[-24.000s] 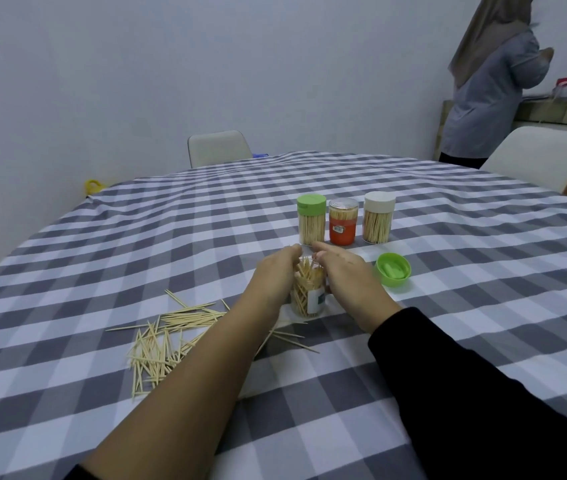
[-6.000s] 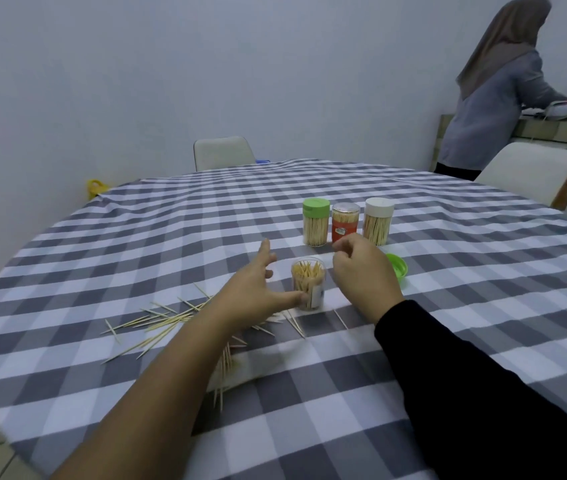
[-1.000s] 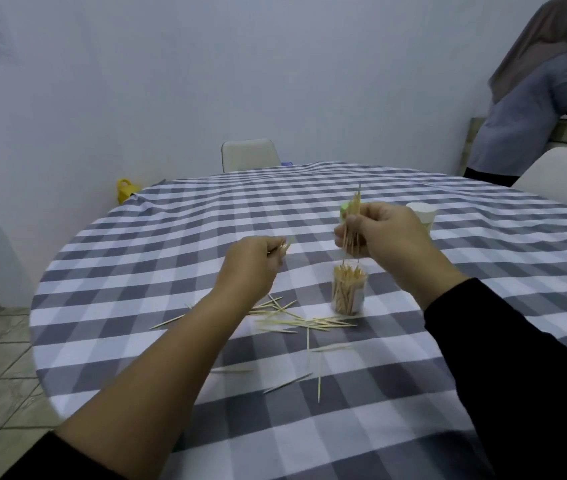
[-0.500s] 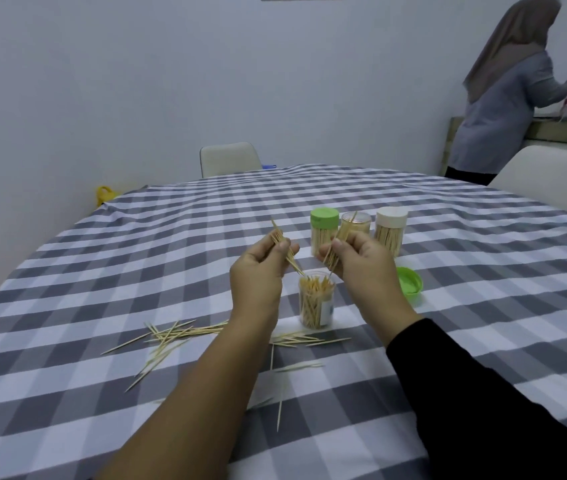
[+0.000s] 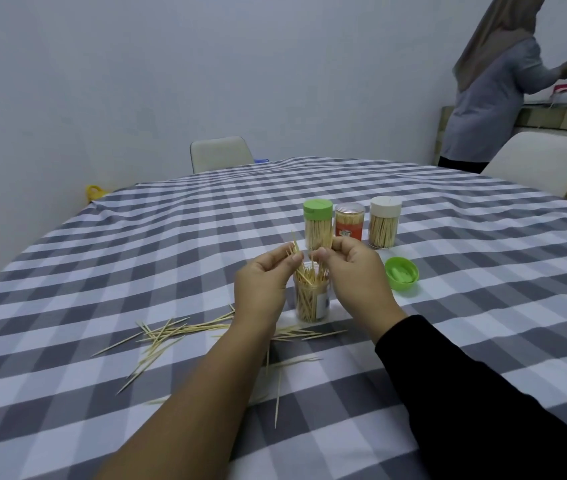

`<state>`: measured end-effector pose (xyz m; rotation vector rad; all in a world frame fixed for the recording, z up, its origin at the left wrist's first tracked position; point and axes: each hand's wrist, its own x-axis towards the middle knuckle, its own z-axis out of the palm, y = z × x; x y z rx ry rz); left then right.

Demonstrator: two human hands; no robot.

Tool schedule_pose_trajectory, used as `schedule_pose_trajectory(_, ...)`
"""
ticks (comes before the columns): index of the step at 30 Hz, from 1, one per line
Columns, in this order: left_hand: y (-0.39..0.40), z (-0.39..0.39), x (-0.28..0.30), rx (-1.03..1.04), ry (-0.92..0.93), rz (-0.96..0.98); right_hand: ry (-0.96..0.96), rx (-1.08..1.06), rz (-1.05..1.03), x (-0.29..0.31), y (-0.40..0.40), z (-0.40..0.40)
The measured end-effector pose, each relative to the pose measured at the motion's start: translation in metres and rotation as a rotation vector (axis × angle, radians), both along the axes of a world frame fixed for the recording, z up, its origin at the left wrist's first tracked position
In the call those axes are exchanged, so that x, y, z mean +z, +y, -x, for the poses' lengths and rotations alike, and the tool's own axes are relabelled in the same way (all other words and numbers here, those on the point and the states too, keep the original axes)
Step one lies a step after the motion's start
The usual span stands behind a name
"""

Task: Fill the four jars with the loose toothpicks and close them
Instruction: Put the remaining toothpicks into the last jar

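Head view: your left hand (image 5: 264, 282) has a narrow pinching grip on a small bunch of toothpicks (image 5: 294, 249), tips up, right above the open jar (image 5: 311, 299). Your right hand (image 5: 355, 271) pinches a few more beside it. They're light, stiff, sharp and slippery, so I'd take them mid-length in a tight bundle. Loose toothpicks (image 5: 178, 332) lie scattered on the desk (image 5: 483, 306) to your left; three capped jars (image 5: 351, 225) stand behind, and the green lid (image 5: 401, 273) waits to the right. Half a second ago your hands were further apart; now they've closed in over the mouth.
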<state>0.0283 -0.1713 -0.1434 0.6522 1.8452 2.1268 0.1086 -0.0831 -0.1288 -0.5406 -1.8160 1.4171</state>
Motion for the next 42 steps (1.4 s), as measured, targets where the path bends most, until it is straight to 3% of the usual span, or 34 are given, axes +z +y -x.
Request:
schedule_pose_trajectory(7, -0.002, -0.001, 0.003, 0.000, 0.043, -0.040, 0.027, 0.058, 0.013, -0.004, 0.000, -0.001)
schedule_pose_trajectory(11, -0.004, -0.001, 0.003, 0.008, 0.206, 0.032, 0.019, 0.037, 0.015, -0.004, 0.001, -0.002)
schedule_pose_trajectory(23, -0.013, 0.002, 0.005, 0.003, 0.457, 0.236, -0.026, 0.000, -0.086, -0.007, 0.000, -0.004)
schedule_pose_trajectory(29, -0.018, -0.001, 0.009, -0.144, 0.422, 0.325, -0.037, -0.009, -0.083, -0.005, 0.001, -0.006)
schedule_pose_trajectory(33, -0.022, 0.005, 0.005, -0.295, 0.418, 0.474, -0.027, 0.135, -0.063, -0.005, 0.001, -0.005)
schedule_pose_trajectory(36, -0.019, 0.001, 0.002, -0.304, 0.502, 0.561, -0.078, 0.217, -0.175, -0.012, 0.001, 0.000)
schedule_pose_trajectory(42, -0.015, 0.000, -0.002, -0.257, 0.543, 0.549, -0.065, 0.083, -0.362, -0.009, -0.004, 0.002)
